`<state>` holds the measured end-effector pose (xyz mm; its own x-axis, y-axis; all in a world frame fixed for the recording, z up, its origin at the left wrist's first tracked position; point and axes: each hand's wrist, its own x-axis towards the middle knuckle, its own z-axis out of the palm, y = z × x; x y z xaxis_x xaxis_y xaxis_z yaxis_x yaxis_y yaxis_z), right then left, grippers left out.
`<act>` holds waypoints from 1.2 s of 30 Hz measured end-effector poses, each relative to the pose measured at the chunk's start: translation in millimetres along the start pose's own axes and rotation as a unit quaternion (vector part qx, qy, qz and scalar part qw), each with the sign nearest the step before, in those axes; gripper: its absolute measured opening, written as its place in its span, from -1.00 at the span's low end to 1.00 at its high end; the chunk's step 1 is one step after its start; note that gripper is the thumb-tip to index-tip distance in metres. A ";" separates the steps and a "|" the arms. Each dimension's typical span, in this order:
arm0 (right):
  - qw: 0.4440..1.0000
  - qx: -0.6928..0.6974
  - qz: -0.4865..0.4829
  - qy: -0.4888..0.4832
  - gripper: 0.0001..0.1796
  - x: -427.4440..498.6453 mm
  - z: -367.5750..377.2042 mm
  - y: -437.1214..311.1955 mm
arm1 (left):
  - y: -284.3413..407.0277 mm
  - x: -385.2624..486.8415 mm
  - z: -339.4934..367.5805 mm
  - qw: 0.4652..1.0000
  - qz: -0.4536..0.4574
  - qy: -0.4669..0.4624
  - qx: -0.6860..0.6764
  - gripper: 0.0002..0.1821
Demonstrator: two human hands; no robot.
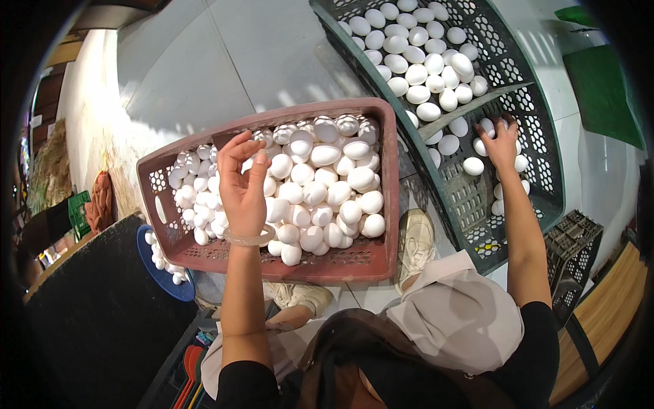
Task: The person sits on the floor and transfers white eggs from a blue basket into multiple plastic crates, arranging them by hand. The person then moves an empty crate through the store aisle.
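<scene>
White eggs are heaped in a dull red plastic crate on the floor before me. Over its left half hovers my left hand, palm turned sideways, fingers loosely curled and thumb apart, with nothing visible in its grasp. To the right stands a dark green plastic crate, split by a crosswise divider. My right hand reaches into its nearer compartment, fingers spread and bent over eggs there. Whether it grips one is unclear. A single egg lies just left of that wrist. Many eggs cover the farther compartment.
A blue basin holding more eggs sits left of the red crate. My shoes are close against the crates. A dark stacked crate and a wooden surface are at right; a black panel rises at left.
</scene>
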<state>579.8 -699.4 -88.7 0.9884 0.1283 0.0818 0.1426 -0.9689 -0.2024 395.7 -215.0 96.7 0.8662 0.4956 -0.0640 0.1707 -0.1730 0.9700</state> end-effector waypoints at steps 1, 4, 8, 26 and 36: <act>1.000 0.002 0.016 -0.008 -0.34 -0.6 -0.9 -3.7 | -0.4 0.6 -5.2 1.000 -0.005 0.007 0.009 -0.80; 0.999 0.004 0.032 -0.001 -0.33 -2.8 -4.5 -11.2 | -2.8 -1.2 -8.0 1.000 -0.007 0.004 0.004 -0.80; 0.998 -0.025 0.049 -0.020 -0.32 -1.0 -0.5 -8.4 | -3.8 -4.4 2.0 0.999 0.014 -0.025 0.018 -0.80; 0.736 0.457 -0.301 -0.398 -0.47 -46.6 -172.2 -258.1 | 13.7 -10.4 -27.7 0.979 0.006 -0.178 0.097 -0.84; 0.616 0.090 -0.731 -0.281 -0.81 -138.8 -83.4 -307.1 | 27.7 -28.0 -52.1 0.977 -0.001 -0.180 0.114 -0.84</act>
<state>394.4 -437.3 43.5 -0.3474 0.9370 -0.0361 0.8553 0.3009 -0.4219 351.8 -189.3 137.5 0.9680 0.1720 -0.1829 0.2363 -0.3773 0.8955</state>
